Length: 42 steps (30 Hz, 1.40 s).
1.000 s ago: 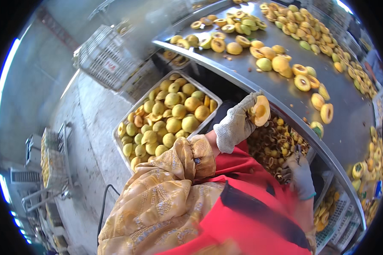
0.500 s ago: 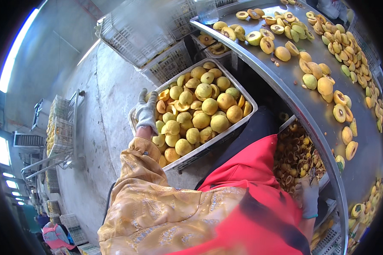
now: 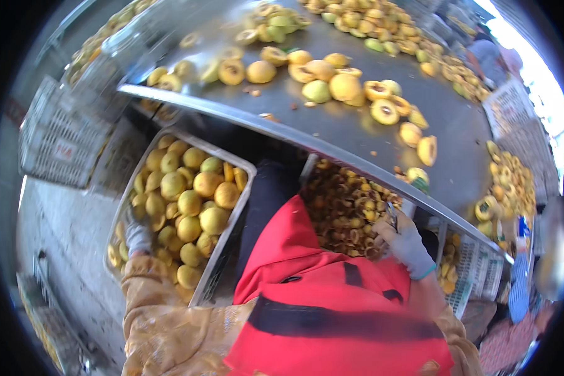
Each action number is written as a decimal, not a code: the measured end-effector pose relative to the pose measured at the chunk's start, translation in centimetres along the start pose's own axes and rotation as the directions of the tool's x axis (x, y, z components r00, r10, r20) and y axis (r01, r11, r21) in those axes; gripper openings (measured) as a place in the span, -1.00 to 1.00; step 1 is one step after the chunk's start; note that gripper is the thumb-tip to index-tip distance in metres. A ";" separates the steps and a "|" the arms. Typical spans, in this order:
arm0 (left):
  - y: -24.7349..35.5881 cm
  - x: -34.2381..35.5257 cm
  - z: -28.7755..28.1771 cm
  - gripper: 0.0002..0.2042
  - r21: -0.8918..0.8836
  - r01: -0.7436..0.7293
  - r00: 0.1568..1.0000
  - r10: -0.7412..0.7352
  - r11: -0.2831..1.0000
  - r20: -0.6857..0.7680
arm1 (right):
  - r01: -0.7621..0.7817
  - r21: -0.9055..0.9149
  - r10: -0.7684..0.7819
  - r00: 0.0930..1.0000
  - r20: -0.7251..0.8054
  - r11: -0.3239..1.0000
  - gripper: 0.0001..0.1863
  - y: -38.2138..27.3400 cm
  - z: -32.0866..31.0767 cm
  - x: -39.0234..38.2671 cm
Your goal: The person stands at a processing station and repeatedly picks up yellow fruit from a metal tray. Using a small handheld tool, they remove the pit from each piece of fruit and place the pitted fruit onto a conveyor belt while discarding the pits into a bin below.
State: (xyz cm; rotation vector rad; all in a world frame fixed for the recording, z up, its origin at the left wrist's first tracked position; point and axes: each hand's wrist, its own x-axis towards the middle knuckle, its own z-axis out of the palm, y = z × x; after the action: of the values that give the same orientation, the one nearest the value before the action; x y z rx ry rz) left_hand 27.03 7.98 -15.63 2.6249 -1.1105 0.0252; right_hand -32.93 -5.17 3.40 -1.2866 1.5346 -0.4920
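Note:
My left hand, in a pale glove, reaches into the left side of a white crate heaped with yellow peaches, some of them halved. Its fingers are blurred and partly lost among the fruit. At the right, my right hand, gloved with a teal cuff edge, is closed around a thin metal tool of which only a narrow part shows. That hand is over the edge of a bin of brown and yellow scraps and pits, beside my red apron.
A steel table crosses the far side, its raised rim overhanging the crate and bin. Halved peaches lie scattered on it. Stacked white crates stand at the left. At the right, a co-worker's blue sleeve shows.
My view has swung to the right, so crate and table appear shifted left. My left hand has gone from the crate's rim in among the peaches. My right hand now shows more fully, with the tool.

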 end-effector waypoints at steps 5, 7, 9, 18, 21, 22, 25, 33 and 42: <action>0.9 -0.9 -2.7 -0.30 0.061 -0.116 0.945 0.091 0.991 0.313 | 0.241 0.066 -0.196 0.898 -0.393 0.968 -0.90 -3.0 -6.5 0.5; 1.6 -0.9 -3.0 -0.28 0.104 -0.100 0.932 0.057 0.990 0.357 | 0.137 -0.083 -0.160 0.885 -0.437 0.987 -0.81 -4.4 -8.9 0.9; 2.8 -0.4 -2.6 -0.26 0.164 -0.051 0.924 -0.016 0.985 0.382 | 0.092 -0.344 -0.254 0.849 -0.463 0.934 -0.73 -3.3 -11.4 2.8; 12.2 -0.5 -6.1 -0.12 0.205 0.146 0.985 -0.161 0.968 0.058 | 0.045 -0.931 -0.151 0.988 -0.011 0.362 -0.32 -5.2 -9.6 8.6; 20.5 -0.6 -7.7 -0.37 -0.414 -0.345 0.931 0.252 0.842 -0.264 | 0.044 -0.886 -0.131 0.991 -0.019 0.462 -0.32 -6.5 -10.2 7.4; 23.3 -0.4 -7.3 -0.41 -0.605 -0.406 0.913 0.274 0.685 -0.302 | 0.039 -0.864 -0.157 0.986 -0.047 0.502 -0.28 -6.5 -10.1 7.6; 39.1 -5.2 -10.3 -0.46 -0.678 -0.599 0.771 0.536 0.426 -0.344 | 0.063 -0.685 -0.196 0.973 -0.118 0.726 -0.26 -3.8 -13.5 6.9; 60.0 -14.3 -4.4 -0.44 -0.295 -0.948 0.003 0.931 0.119 0.365 | -0.045 -0.727 -0.166 0.962 -0.216 0.685 -0.39 0.0 -20.0 3.6; 61.3 -21.0 -8.8 -0.58 -0.654 -0.717 -0.033 0.926 0.240 0.375 | -0.010 -0.852 -0.093 0.993 -0.068 0.524 -0.23 2.4 -21.0 5.2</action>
State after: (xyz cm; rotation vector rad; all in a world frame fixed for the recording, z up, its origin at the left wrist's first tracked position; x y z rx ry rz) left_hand -30.04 -15.45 5.89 1.1294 -2.6262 -0.9532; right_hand -51.91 -15.04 7.38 -2.0740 1.9274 0.2657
